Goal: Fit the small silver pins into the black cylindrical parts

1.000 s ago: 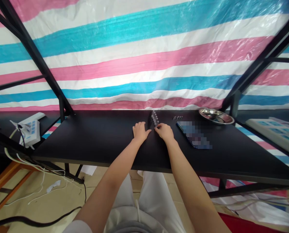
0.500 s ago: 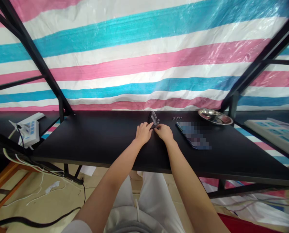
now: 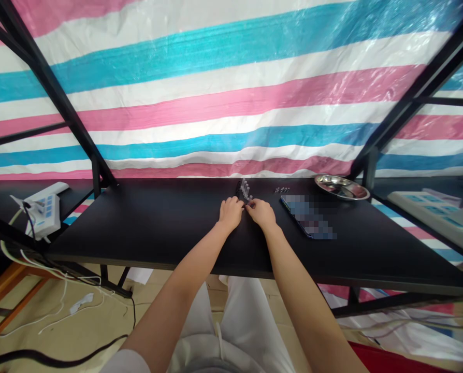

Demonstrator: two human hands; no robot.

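On the black table sits a small black holder (image 3: 239, 188) carrying a row of several upright grey bit-like pieces (image 3: 245, 187), too small to name for certain. My left hand (image 3: 231, 211) is closed at the near end of this holder, fingertips on its left side. From the right, my right hand (image 3: 261, 212) meets it there, thumb and finger pinched together. Whatever is between those fingertips is too small to make out. Several similar loose grey pieces (image 3: 281, 190) lie on the table beyond my right hand.
Right of my hands lies a phone (image 3: 309, 217) with a blurred screen. A round steel dish (image 3: 342, 187) stands at the back right by the black frame post (image 3: 368, 168). Off to the left is a white power strip (image 3: 47, 215) with cables. A striped sheet (image 3: 231, 93) hangs behind the table (image 3: 157, 217).
The view has shifted slightly. Both hands stay together at the holder's near end, with only small movements of the fingers.
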